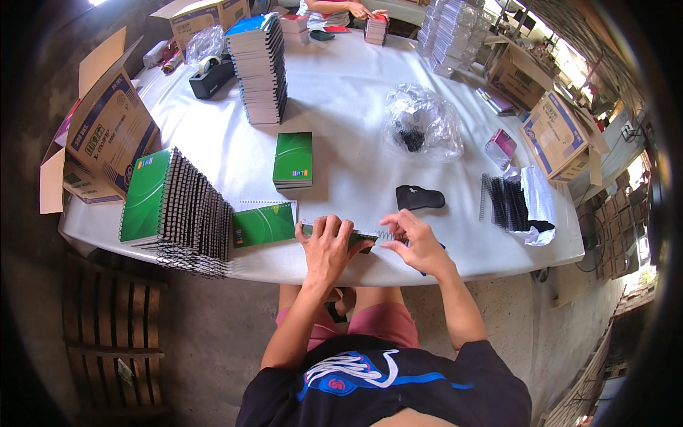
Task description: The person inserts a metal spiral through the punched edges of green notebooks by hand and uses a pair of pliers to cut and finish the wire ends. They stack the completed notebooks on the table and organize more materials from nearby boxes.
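Observation:
Near the front edge of the table, my left hand [327, 245] is closed round a small green notebook [365, 245], gripping it along its edge. My right hand [415, 243] pinches a thin dark spiral binding coil [385, 235] at the notebook's right end. How far the coil runs into the notebook's holes is hidden by my left hand. Left of that hand lies a green notebook cover [263, 225] with holes along its top edge. A short stack of green notebooks [292, 158] sits farther back. Something blue [442, 248] shows partly behind my right hand.
A tall pile of spiral-bound notebooks [192, 206] stands at left, another [257, 71] behind. Tape dispenser [212, 77], plastic bag [427, 121], black pouch-like object [420, 198] and loose black coils [504, 203] lie about. Cardboard boxes [114, 132] flank the table; another person's hands [361, 11] work opposite.

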Tool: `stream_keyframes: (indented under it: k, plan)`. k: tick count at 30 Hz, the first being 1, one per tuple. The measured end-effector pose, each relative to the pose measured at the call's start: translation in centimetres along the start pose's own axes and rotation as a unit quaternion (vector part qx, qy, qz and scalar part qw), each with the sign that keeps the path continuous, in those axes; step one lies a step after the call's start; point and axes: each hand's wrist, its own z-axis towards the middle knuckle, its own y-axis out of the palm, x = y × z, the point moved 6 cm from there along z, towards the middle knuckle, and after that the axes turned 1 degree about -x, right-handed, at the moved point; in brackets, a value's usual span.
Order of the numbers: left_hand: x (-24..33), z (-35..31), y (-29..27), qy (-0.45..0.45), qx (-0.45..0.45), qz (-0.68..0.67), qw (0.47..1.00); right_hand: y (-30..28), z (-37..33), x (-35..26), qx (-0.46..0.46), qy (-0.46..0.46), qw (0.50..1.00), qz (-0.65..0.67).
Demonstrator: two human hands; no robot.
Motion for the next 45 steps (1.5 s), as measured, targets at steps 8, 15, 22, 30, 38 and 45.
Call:
stream_keyframes:
  k: [8,15,22,30,38,45]
  plan:
    - [0.0,0.4,-1.1,0.006,0.045,-0.074,0.996,-0.5,1.2,4.9,-0.104,0.124,0.982,-0.096]
    - [0.6,0.5,-2.0,0.018,0.015,-0.123,0.992,-5.6,0.3,14.0,0.086,0.013,0.972,-0.22]
    - [-0.2,-0.4,-2.1,0.014,0.011,-0.127,0.992,0.2,1.0,4.7,-0.125,-0.026,0.908,0.399]
    - [-0.3,-0.2,-1.9,0.02,0.022,-0.153,0.988,1.2,1.9,4.8,-0.123,0.022,0.936,0.33]
    - [-1.8,0.4,-2.1,-0.028,0.05,-0.206,0.977,1.5,3.1,2.8,-0.112,-0.04,0.925,0.362]
    - [-3.8,-0.2,-0.6,-0.122,0.067,-0.362,0.922,2.4,3.5,2.0,-0.093,-0.101,0.86,0.491]
